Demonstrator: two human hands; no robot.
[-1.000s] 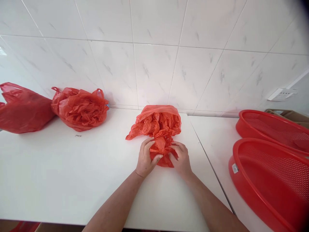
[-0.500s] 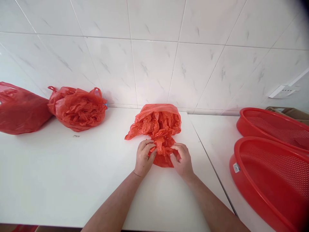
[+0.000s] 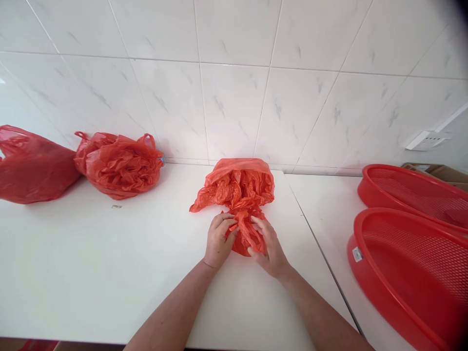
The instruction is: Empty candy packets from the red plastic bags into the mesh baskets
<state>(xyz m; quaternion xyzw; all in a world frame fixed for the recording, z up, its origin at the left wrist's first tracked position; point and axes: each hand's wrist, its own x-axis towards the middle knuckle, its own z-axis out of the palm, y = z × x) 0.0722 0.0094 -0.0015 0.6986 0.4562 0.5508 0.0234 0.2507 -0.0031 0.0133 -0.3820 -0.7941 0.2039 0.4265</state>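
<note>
Just below the frame's centre, a crumpled red bag is pinched at its left edge by the left hand, fingertips nearly together, seemingly for steadiness; its right side is loosely cupped by the right hand, fingers spread apart.
</note>
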